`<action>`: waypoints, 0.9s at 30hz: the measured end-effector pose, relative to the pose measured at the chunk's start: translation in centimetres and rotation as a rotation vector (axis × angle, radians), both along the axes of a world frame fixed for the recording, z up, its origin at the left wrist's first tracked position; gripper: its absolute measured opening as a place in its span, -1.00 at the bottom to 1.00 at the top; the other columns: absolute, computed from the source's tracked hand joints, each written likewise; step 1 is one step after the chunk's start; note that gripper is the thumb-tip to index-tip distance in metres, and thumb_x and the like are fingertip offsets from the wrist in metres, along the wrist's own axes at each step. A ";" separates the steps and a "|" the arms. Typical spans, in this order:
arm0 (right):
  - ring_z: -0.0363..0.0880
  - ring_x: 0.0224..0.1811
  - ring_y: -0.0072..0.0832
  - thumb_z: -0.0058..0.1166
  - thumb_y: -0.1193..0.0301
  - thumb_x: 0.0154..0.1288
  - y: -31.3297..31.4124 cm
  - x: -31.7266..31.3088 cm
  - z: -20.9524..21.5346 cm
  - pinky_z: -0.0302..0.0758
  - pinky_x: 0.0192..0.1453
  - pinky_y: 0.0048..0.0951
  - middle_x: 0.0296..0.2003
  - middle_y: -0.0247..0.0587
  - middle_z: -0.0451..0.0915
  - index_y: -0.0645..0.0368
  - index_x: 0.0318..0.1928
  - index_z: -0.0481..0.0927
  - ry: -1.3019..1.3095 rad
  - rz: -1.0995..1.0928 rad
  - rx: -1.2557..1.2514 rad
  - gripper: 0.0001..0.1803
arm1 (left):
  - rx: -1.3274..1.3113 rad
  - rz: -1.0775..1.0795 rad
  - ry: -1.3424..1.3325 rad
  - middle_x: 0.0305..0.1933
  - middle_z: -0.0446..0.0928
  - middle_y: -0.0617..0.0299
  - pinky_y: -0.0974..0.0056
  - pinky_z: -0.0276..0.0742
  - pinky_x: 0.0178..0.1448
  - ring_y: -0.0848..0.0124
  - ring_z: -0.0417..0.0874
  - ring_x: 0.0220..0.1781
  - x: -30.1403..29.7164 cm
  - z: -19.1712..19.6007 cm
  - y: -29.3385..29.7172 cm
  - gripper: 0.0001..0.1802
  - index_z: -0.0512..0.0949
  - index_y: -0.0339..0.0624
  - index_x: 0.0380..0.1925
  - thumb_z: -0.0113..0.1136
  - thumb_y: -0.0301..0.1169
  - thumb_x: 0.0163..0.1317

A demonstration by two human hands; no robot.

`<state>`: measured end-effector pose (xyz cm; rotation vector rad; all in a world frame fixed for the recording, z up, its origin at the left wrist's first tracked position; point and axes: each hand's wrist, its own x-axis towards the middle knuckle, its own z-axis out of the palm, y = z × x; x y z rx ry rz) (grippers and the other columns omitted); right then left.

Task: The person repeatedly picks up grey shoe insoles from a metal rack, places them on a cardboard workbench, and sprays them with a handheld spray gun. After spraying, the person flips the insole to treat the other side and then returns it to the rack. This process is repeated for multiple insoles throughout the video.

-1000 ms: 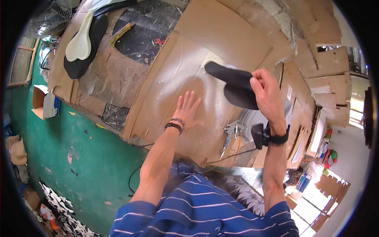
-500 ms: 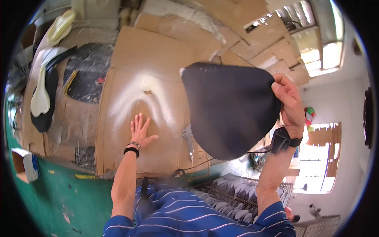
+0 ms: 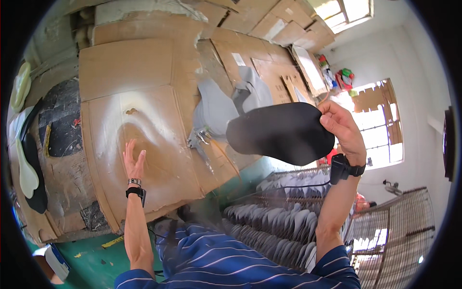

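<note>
Two hands: left hand (image 3: 134, 162) empty, outstretched, over one cardboard sheet (image 3: 167, 139); right hand (image 3: 345, 130) in pinch grip on one black piece (image 3: 280, 133).

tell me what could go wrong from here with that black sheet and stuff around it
The black sheet is pinched at just one edge by the right hand, so it could slip. Swung lower, it might brush the racked grey pieces. The spray gun lies with its orange hose trailing, which could perhaps snag and drag it.
</note>
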<state>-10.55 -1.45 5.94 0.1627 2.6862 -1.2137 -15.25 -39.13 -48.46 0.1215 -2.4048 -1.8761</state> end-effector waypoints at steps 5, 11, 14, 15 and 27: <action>0.47 -0.26 -0.79 0.11 0.34 0.54 1.9 4.2 0.3 0.40 -0.12 -0.68 -0.30 -0.49 0.58 0.24 -0.05 0.52 -0.080 -0.042 0.018 -0.80 | 0.179 0.098 0.045 0.27 0.61 0.05 0.11 0.35 0.49 0.24 0.57 0.34 0.7 4.0 3.7 -0.53 0.61 -0.20 0.19 0.36 -0.26 0.33; 0.44 -0.25 -0.77 0.09 0.34 0.57 3.5 8.6 0.3 0.39 -0.13 -0.66 -0.26 -0.46 0.54 0.24 -0.04 0.52 -0.093 -0.050 0.047 -0.79 | 0.553 -0.386 -0.224 -0.09 0.73 0.20 0.30 0.60 0.09 0.45 0.71 -0.06 6.0 7.5 11.4 -0.66 0.67 -0.30 0.07 0.33 -0.35 0.38; 0.42 -0.23 -0.78 0.08 0.35 0.57 4.0 10.0 0.4 0.37 -0.13 -0.67 -0.26 -0.47 0.52 0.25 -0.03 0.52 -0.128 -0.047 0.037 -0.80 | 0.560 -0.539 -0.236 -0.14 0.72 0.19 0.30 0.60 0.02 0.45 0.70 -0.13 8.5 14.7 13.0 -0.67 0.66 -0.30 0.07 0.33 -0.39 0.35; 0.39 -0.26 -0.78 0.07 0.37 0.57 4.5 10.8 0.1 0.34 -0.17 -0.67 -0.26 -0.48 0.50 0.25 -0.04 0.52 -0.123 -0.063 0.022 -0.82 | 0.486 -0.561 -0.200 -0.16 0.73 0.16 0.29 0.61 -0.02 0.43 0.72 -0.16 9.1 17.2 13.2 -0.67 0.67 -0.28 0.04 0.36 -0.40 0.32; 0.36 -0.31 -0.77 0.16 0.40 0.50 5.6 14.3 -8.4 0.32 -0.26 -0.62 -0.30 -0.49 0.52 0.26 -0.03 0.58 0.023 -0.286 -0.058 -0.81 | 0.214 -0.752 0.342 0.07 0.53 0.00 0.10 0.59 0.09 0.06 0.61 0.07 14.2 32.9 19.1 -0.21 0.52 -0.23 0.14 0.69 -0.22 -0.09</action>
